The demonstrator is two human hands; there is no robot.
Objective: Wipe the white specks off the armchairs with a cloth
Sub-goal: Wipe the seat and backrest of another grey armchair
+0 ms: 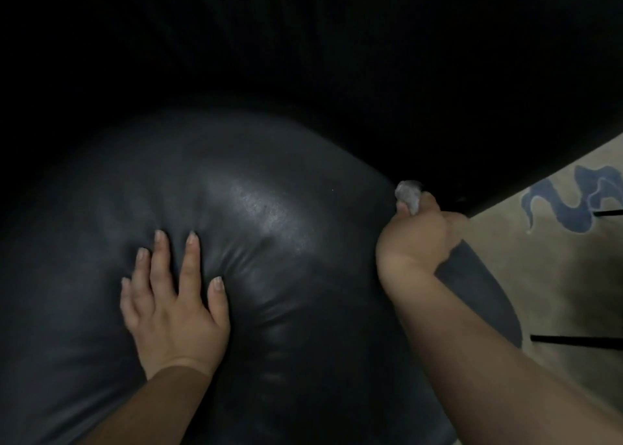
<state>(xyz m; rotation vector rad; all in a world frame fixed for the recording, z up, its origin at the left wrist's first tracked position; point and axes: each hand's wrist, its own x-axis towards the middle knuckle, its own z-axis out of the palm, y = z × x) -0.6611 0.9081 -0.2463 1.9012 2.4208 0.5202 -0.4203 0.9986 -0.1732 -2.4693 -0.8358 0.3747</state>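
Observation:
A black leather armchair (276,181) fills most of the view, its padded cushion bulging toward me with a dull shine near the middle. My left hand (172,296) lies flat on the cushion, fingers spread and pressing a dimple into the leather. My right hand (418,239) is at the cushion's right edge, curled around a small grey cloth (408,193) that pokes out above the fingers. A tiny white speck (333,190) shows on the leather left of the cloth.
A beige rug (553,276) with a blue pattern lies on the floor at the right. Two thin black lines cross it near the right edge. The space behind the cushion is very dark.

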